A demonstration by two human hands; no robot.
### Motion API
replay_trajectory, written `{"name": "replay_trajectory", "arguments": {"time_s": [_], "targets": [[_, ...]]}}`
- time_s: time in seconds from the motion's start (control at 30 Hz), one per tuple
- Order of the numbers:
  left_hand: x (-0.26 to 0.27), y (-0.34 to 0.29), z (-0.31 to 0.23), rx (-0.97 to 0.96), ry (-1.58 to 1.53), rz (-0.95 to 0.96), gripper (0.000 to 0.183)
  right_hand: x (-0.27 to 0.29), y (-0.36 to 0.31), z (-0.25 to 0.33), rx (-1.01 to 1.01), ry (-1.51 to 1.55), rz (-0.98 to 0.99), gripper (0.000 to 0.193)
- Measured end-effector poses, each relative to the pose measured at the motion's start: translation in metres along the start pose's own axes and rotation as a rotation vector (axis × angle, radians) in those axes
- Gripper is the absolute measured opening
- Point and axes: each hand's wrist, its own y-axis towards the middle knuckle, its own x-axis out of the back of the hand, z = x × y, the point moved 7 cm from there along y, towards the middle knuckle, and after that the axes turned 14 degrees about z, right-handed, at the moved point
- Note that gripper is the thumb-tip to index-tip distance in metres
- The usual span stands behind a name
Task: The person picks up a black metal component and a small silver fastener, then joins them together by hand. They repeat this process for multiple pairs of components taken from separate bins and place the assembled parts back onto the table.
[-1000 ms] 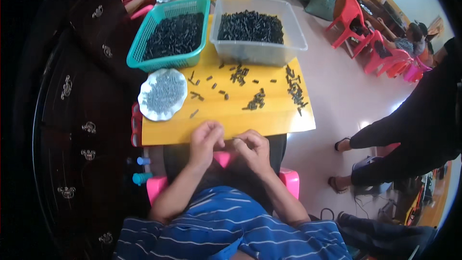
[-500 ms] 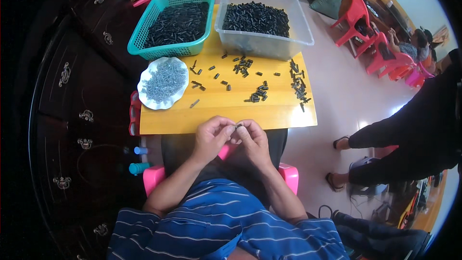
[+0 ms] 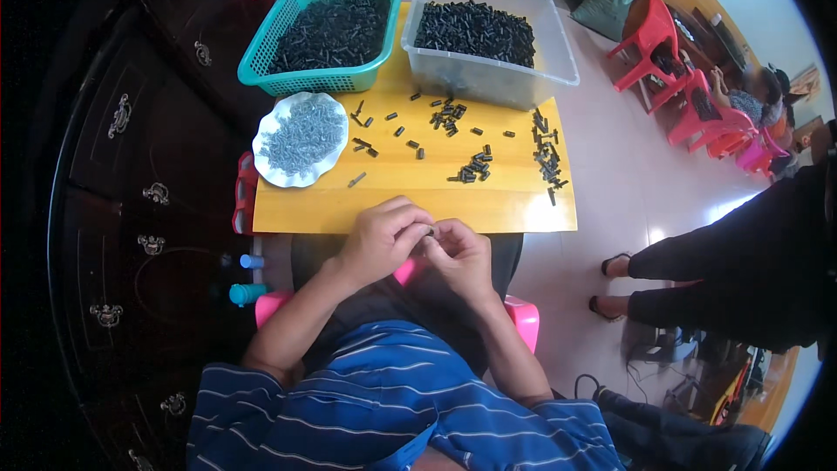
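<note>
In front of the near table edge, my left hand [image 3: 380,240] and my right hand [image 3: 462,263] meet fingertip to fingertip. Both are closed in a pinch around a small black cylindrical piece [image 3: 430,232], mostly covered by the fingers. Beyond them on the yellow table [image 3: 401,205] lie loose short black cylinders [image 3: 473,167] in small clusters. Along the right edge, a pile of longer black pieces with thin stems [image 3: 547,157] is spread out. A scalloped white plate [image 3: 263,157] at the left holds many small clear pieces [image 3: 301,135].
A teal basket [image 3: 323,83] and a translucent bin [image 3: 488,83], both filled with black pieces, stand at the table's far side. Dark drawers [image 3: 122,174] rise at the left. A person in dark trousers [image 3: 724,249] stands at the right, near red chairs [image 3: 649,44].
My left hand has turned so more of its back shows, and the fingers of both hands have shifted around the black piece. The whole view has moved slightly.
</note>
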Motion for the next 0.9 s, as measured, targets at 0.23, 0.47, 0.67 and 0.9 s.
{"name": "replay_trajectory", "arguments": {"time_s": [0.23, 0.47, 0.67, 0.9], "targets": [[0.0, 0.003, -0.017, -0.061, 0.362, 0.187, 0.007, -0.004, 0.0, 0.005, -0.002, -0.038, 0.045, 0.01], [0.004, 0.002, -0.021, -0.044, 0.419, 0.169, 0.008, -0.004, -0.001, -0.003, -0.086, 0.306, 0.082, 0.01], [0.004, -0.001, -0.022, -0.067, 0.481, 0.184, 0.01, -0.004, -0.002, -0.007, -0.105, 0.285, 0.068, 0.011], [0.004, -0.001, -0.022, -0.118, 0.332, 0.095, 0.013, -0.005, 0.0, -0.019, -0.139, 0.655, 0.113, 0.014]]}}
